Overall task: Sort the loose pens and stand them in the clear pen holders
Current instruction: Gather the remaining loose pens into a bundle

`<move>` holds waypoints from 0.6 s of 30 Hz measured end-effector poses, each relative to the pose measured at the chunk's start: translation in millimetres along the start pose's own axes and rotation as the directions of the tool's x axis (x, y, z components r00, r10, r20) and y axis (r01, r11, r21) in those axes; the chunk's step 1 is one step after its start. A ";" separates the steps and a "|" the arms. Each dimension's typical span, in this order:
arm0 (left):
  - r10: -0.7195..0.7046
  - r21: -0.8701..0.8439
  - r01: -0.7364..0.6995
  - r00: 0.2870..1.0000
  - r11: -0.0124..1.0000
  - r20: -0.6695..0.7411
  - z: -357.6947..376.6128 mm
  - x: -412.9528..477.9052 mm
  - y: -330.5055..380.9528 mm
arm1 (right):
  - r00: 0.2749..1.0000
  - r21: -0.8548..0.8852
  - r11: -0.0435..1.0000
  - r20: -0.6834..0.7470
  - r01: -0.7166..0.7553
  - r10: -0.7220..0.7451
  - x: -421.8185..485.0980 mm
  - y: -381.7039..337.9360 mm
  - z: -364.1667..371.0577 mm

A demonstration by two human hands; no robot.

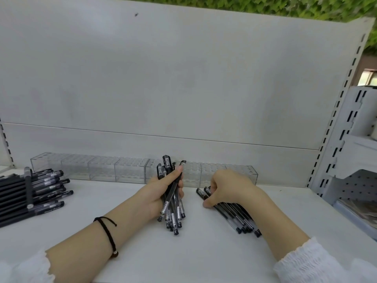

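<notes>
While slim clear-barrelled black-capped pens (173,213) are gripped by the left hand (163,190), a flat-lying pile (234,214) is pinched by the right hand (230,186); light, stiff, probably slippery, they seem best held mid-barrel.

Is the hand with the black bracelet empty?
No, the left hand, which wears the black bracelet, grips a bunch of pens, while the right hand curls round other pens lying on the table.

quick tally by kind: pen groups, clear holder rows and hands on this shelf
pen groups: 3 (bundle of pens held in the left hand, pile of pens gripped by the right hand, stack of pens at far left)
row of clear pen holders: 1
hands: 2
total: 6
</notes>
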State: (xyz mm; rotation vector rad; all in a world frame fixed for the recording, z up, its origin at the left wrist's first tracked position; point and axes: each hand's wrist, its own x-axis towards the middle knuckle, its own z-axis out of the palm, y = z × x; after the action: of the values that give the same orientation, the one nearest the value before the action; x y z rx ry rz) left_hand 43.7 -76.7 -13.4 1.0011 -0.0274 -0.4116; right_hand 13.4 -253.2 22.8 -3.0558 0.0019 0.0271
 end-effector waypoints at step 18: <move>-0.092 -0.069 0.090 0.995 0.994 -0.024 2.2 1.3 -0.9 | 0.999 -0.048 0.998 0.010 -0.037 0.038 0.8 -5.7 4.2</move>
State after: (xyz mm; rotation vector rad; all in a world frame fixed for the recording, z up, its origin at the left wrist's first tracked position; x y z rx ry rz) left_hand 44.1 -79.4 -13.1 0.9434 0.0566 -0.4795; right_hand 14.1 -247.1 19.1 -3.1029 0.0585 0.0467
